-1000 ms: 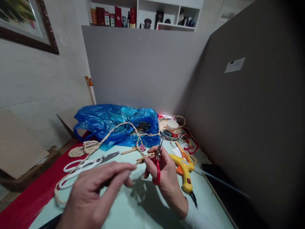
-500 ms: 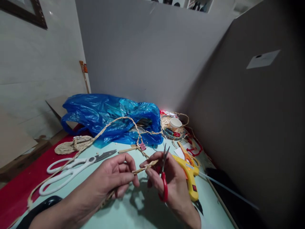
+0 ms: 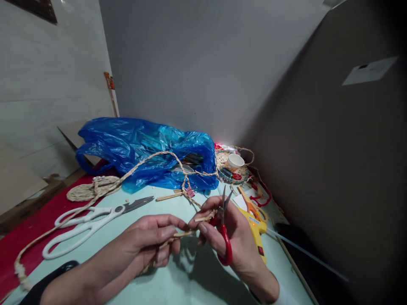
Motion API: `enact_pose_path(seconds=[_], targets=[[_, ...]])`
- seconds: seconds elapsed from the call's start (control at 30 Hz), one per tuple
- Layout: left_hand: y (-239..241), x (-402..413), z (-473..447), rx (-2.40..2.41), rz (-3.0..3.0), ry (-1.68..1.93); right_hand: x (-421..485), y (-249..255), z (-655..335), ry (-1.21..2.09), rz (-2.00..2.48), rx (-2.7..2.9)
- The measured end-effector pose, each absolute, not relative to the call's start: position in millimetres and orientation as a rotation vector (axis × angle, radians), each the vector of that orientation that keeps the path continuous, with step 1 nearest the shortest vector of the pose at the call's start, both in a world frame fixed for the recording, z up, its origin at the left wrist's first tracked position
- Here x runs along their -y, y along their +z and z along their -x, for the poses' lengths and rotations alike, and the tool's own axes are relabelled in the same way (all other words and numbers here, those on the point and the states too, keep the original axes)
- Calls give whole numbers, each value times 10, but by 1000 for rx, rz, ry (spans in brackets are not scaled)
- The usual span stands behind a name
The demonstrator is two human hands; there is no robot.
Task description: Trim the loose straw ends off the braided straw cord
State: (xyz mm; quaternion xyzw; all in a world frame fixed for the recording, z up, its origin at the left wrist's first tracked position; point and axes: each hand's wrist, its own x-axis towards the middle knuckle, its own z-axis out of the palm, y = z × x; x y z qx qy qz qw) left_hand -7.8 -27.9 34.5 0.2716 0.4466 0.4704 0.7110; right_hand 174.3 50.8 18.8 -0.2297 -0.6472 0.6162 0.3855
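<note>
My left hand (image 3: pixel 149 245) is closed in a pinch on the end of a braided straw rope (image 3: pixel 149 159), just left of my right hand. My right hand (image 3: pixel 227 237) is wrapped round small red-handled scissors (image 3: pixel 225 228), blades pointing up and slightly apart, and its fingertips also pinch the rope end. The rope runs from my hands up past a pink clip (image 3: pixel 190 192) and over the blue plastic bag (image 3: pixel 143 150) to a flat coiled mat (image 3: pixel 85 191) at the left.
Large white-handled scissors (image 3: pixel 85 222) lie on the pale green table (image 3: pixel 187 279) at left. A yellow glue gun (image 3: pixel 256 231) and orange scissors (image 3: pixel 249 203) lie right of my hands. A woven tray with a white cup (image 3: pixel 235 162) stands at the back. Grey partitions close in behind and right.
My left hand came in from a loose reach and pinched the rope end beside my right hand. The scissors' blades tilted upright. The view dropped, losing the shelf.
</note>
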Motion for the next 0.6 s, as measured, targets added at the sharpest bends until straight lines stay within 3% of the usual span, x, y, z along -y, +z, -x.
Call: enact_pose_path(seconds=[0.13,0.33,0.6], targets=[[334,266,70,-959,-597,950,-539,198,-1744,1557,546,1654],[351,247,117,-1234,-847,1137,-592,224,-1681,1567,725,1657],[387,329,163,-1518,-1027,1257,-313,241,-1772,1596,643,1841]])
